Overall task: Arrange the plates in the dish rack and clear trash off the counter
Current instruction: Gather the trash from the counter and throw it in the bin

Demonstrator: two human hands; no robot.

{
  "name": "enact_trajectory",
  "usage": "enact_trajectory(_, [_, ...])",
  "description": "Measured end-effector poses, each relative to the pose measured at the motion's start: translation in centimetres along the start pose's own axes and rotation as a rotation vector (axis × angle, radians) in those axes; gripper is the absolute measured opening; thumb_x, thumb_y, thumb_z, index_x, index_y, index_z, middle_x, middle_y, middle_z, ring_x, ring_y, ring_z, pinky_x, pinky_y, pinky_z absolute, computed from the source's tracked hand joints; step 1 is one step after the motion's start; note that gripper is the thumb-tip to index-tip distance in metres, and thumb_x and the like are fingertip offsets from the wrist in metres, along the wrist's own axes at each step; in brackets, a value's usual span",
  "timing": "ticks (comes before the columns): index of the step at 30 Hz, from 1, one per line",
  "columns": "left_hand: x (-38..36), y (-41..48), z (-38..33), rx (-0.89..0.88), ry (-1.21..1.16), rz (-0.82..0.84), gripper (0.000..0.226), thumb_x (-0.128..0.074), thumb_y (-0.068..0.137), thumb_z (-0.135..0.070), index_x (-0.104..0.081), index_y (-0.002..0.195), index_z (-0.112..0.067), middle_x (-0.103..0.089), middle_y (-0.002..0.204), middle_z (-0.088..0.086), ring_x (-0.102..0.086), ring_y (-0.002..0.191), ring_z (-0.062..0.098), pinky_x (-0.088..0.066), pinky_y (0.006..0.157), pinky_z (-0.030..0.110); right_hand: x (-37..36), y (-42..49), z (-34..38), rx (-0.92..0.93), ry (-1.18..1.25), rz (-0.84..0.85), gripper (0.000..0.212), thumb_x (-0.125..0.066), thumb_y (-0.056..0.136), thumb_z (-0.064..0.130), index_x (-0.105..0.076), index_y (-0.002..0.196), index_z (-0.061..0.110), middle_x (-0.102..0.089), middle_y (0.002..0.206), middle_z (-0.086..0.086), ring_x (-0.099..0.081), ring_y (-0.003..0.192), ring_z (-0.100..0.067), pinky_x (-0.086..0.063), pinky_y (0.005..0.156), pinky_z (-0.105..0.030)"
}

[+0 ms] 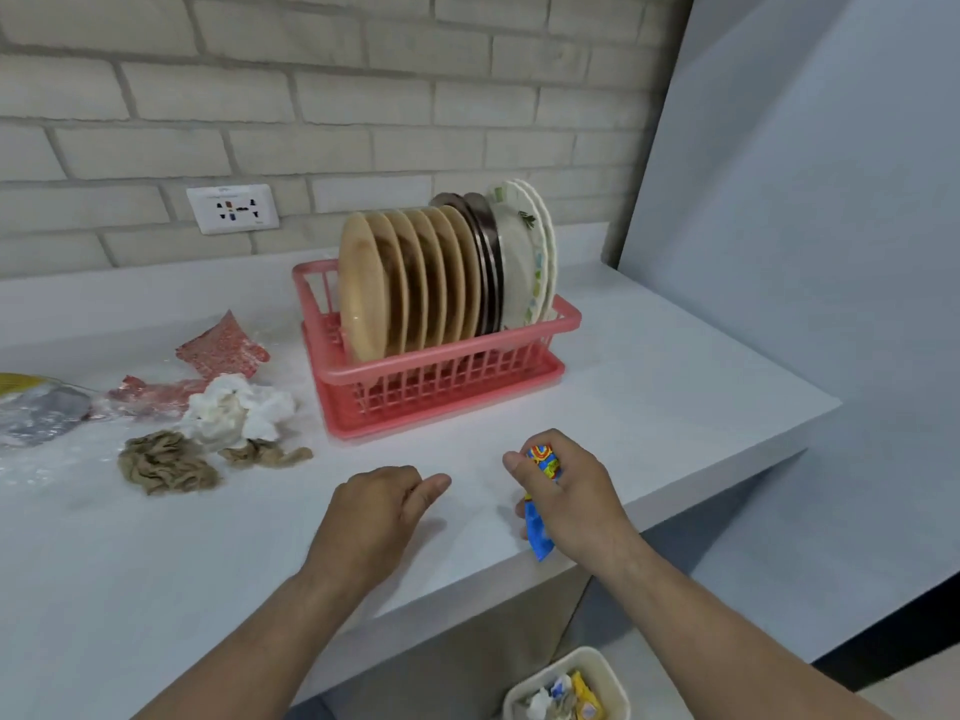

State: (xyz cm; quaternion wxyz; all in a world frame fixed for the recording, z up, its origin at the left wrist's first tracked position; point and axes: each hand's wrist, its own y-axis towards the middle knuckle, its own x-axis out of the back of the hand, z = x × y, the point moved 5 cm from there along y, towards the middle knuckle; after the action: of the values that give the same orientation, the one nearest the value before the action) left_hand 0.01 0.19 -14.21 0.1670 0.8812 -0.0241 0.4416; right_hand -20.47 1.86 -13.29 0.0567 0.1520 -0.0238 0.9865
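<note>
A pink dish rack (566, 317) stands on the white counter (649, 387), holding several tan plates (363, 288), dark metal plates (488, 262) and white patterned plates (524, 252) upright in a row. My right hand (571, 491) is shut on a blue and yellow wrapper (537, 532) near the counter's front edge. My left hand (379, 506) rests beside it with fingers curled, holding nothing. Left of the rack lie trash items: white crumpled tissue (234, 407), brown crumpled paper (166, 462), red wrappers (223, 348) and clear plastic (36, 413).
A cream trash bin (613, 672) with wrappers inside stands on the floor below the counter's edge. A wall socket (232, 208) sits on the brick wall. A grey wall closes off the right side.
</note>
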Motion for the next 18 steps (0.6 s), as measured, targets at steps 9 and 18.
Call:
enact_trajectory(9, [-6.0,-0.3,-7.8,0.024,0.054,-0.021,0.048,-0.036,0.089,-0.058,-0.037,0.054,-0.026,-0.044,0.054,-0.006,-0.043,0.053,0.010,-0.030,0.055,0.025,9.3,1.5,-3.4,-0.052,-0.086,-0.066,0.031,-0.055,0.096,0.042,-0.052,0.088,0.013,-0.054,0.070,-0.004,-0.048,0.058,-0.017,-0.041,0.041,-0.022])
enact_trajectory(18, [-9.1,-1.8,-11.4,-0.029,-0.003,-0.109,0.018,-0.059,0.090,-0.035,-0.055,0.097,-0.019,-0.049,0.090,-0.012,-0.047,0.078,0.009,-0.034,0.069,0.024,10.9,-2.0,-7.0,-0.205,-0.201,0.440,0.067,-0.073,0.077,0.012,-0.035,0.129,0.031,-0.056,0.104,0.001,-0.060,0.087,-0.012,-0.054,0.074,-0.023])
